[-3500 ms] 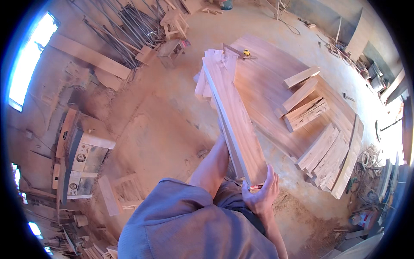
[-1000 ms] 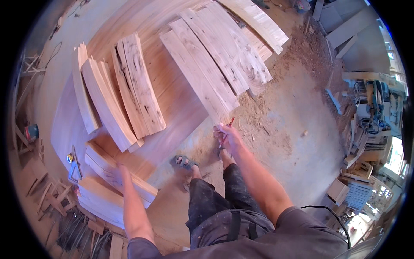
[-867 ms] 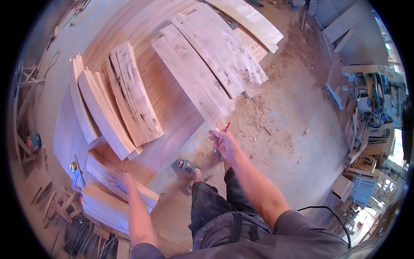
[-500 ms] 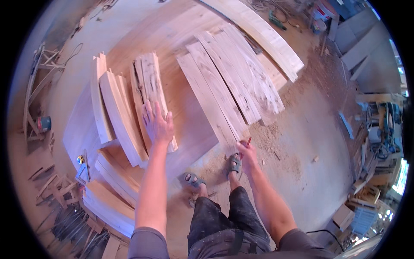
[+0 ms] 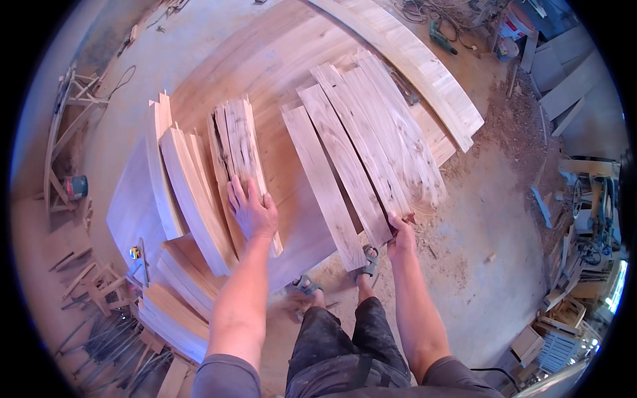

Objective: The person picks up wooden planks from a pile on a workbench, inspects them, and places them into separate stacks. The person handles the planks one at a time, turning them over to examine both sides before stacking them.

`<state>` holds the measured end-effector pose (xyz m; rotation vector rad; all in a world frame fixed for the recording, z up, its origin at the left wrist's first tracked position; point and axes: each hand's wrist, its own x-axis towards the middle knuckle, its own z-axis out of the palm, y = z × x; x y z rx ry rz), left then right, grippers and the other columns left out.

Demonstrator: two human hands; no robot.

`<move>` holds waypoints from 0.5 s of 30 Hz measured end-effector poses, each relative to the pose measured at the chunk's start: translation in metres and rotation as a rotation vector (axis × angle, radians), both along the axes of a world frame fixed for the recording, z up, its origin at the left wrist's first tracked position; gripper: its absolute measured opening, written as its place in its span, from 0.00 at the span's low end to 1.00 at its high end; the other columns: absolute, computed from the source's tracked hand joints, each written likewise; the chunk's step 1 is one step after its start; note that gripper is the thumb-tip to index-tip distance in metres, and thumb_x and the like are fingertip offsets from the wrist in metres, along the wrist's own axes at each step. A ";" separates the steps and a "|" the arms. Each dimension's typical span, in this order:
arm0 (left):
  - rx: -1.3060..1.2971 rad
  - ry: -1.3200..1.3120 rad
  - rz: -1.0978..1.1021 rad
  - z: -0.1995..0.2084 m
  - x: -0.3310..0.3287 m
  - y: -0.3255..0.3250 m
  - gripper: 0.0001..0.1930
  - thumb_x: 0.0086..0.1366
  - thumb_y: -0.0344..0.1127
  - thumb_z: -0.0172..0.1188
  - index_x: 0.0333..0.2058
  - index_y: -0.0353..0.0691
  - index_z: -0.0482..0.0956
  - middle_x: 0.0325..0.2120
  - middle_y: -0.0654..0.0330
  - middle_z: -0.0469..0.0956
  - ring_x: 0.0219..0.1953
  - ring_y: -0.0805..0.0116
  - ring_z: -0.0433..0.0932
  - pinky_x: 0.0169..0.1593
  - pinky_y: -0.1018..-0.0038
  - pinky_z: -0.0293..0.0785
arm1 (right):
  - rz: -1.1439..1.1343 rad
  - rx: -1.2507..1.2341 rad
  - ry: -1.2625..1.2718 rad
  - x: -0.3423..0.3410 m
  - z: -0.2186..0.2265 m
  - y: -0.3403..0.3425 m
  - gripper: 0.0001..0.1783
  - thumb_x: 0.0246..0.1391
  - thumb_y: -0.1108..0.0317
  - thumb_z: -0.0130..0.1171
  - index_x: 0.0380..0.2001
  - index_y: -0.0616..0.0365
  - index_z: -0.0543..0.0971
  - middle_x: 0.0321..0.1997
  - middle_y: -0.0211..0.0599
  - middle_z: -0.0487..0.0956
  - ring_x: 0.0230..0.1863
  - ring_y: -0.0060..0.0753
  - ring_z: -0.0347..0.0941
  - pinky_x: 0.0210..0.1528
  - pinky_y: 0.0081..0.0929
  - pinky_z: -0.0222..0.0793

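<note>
My left hand (image 5: pixel 253 213) lies with its fingers spread on a narrow, rough-edged wooden board (image 5: pixel 244 142), which rests beside another with a dark cracked edge (image 5: pixel 221 142). My right hand (image 5: pixel 402 237) is closed around a thin red stick (image 5: pixel 410 217), possibly a pencil, and its fingers touch the near end of a long plank (image 5: pixel 355 142). Left of that plank lie another long plank (image 5: pixel 342 162) and a separate outer plank (image 5: pixel 325 192). A dark gap shows between these two. The right fingertips are partly hidden.
Stacked boards (image 5: pixel 189 199) stand left of my left hand, with more near my left forearm (image 5: pixel 176 308). A curved wood panel (image 5: pixel 424 66) lies at the far right. A green power tool (image 5: pixel 441 38) and cables are beyond it. A yellow tape measure (image 5: pixel 135 253) sits at left.
My right hand has moved right and slightly nearer, to another plank's end. The outer planks have parted, opening a gap. My left hand still rests on the narrow board; the whole view has shifted slightly.
</note>
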<state>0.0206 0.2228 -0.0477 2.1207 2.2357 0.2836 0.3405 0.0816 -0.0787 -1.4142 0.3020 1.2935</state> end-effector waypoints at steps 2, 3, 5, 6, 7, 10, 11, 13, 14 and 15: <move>-0.023 0.010 0.011 -0.001 -0.001 0.000 0.31 0.62 0.39 0.65 0.64 0.42 0.71 0.75 0.48 0.53 0.76 0.42 0.50 0.73 0.44 0.51 | -0.019 0.009 0.007 -0.005 0.000 -0.005 0.20 0.52 0.67 0.72 0.48 0.61 0.81 0.44 0.35 0.84 0.43 0.34 0.80 0.50 0.34 0.75; -0.037 0.016 0.016 -0.002 -0.002 0.001 0.32 0.62 0.39 0.65 0.65 0.42 0.70 0.75 0.49 0.52 0.76 0.43 0.50 0.74 0.45 0.50 | 0.005 0.019 -0.041 -0.007 0.003 -0.005 0.22 0.52 0.67 0.73 0.50 0.61 0.80 0.46 0.35 0.84 0.45 0.34 0.80 0.52 0.34 0.74; -0.019 0.015 0.009 -0.003 -0.003 0.001 0.32 0.62 0.38 0.65 0.64 0.42 0.71 0.75 0.49 0.53 0.76 0.43 0.50 0.74 0.45 0.50 | 0.052 0.034 -0.135 -0.012 0.017 -0.008 0.26 0.52 0.67 0.73 0.53 0.63 0.79 0.50 0.37 0.84 0.50 0.33 0.79 0.57 0.34 0.72; -0.013 0.014 0.005 -0.004 -0.003 0.001 0.31 0.61 0.38 0.65 0.64 0.42 0.71 0.75 0.49 0.53 0.76 0.43 0.50 0.74 0.45 0.50 | 0.078 0.047 -0.216 -0.016 0.023 -0.009 0.27 0.52 0.67 0.73 0.54 0.62 0.79 0.50 0.37 0.84 0.50 0.32 0.79 0.57 0.33 0.71; -0.008 0.012 0.002 -0.005 -0.004 0.001 0.31 0.61 0.38 0.65 0.64 0.41 0.71 0.75 0.49 0.53 0.76 0.42 0.50 0.74 0.45 0.51 | 0.104 0.060 -0.296 -0.019 0.028 -0.010 0.27 0.52 0.67 0.73 0.55 0.62 0.79 0.50 0.37 0.83 0.51 0.31 0.78 0.57 0.32 0.70; 0.006 0.005 -0.006 -0.007 -0.005 0.001 0.31 0.60 0.37 0.64 0.63 0.41 0.72 0.74 0.48 0.54 0.76 0.42 0.51 0.73 0.45 0.51 | 0.123 0.089 -0.579 -0.039 0.057 -0.005 0.29 0.50 0.67 0.74 0.55 0.62 0.77 0.48 0.36 0.82 0.49 0.29 0.76 0.56 0.30 0.68; 0.010 0.004 -0.007 -0.008 -0.005 0.001 0.30 0.60 0.37 0.64 0.62 0.41 0.73 0.74 0.48 0.54 0.75 0.42 0.51 0.73 0.45 0.51 | 0.119 0.101 -0.680 -0.044 0.067 -0.001 0.29 0.49 0.67 0.75 0.54 0.62 0.76 0.47 0.35 0.81 0.47 0.29 0.75 0.56 0.30 0.67; 0.016 0.004 -0.005 -0.009 -0.006 0.002 0.30 0.59 0.36 0.64 0.62 0.40 0.73 0.74 0.48 0.54 0.75 0.42 0.51 0.73 0.45 0.51 | 0.195 -0.022 -0.964 -0.050 0.075 -0.003 0.29 0.45 0.68 0.76 0.50 0.61 0.74 0.44 0.33 0.77 0.45 0.29 0.71 0.53 0.31 0.67; 0.019 0.005 -0.007 -0.009 -0.005 0.003 0.30 0.59 0.36 0.64 0.62 0.40 0.73 0.74 0.48 0.54 0.75 0.42 0.51 0.73 0.46 0.51 | 0.231 -0.088 -1.106 -0.051 0.079 -0.004 0.30 0.43 0.68 0.76 0.48 0.61 0.73 0.42 0.31 0.75 0.43 0.29 0.70 0.52 0.31 0.66; 0.022 0.006 -0.008 -0.009 -0.005 0.004 0.30 0.59 0.36 0.64 0.61 0.40 0.73 0.74 0.48 0.54 0.75 0.42 0.51 0.73 0.46 0.51 | 0.215 -0.067 -1.141 -0.053 0.080 -0.003 0.30 0.41 0.68 0.77 0.47 0.60 0.73 0.41 0.31 0.74 0.43 0.29 0.68 0.51 0.31 0.66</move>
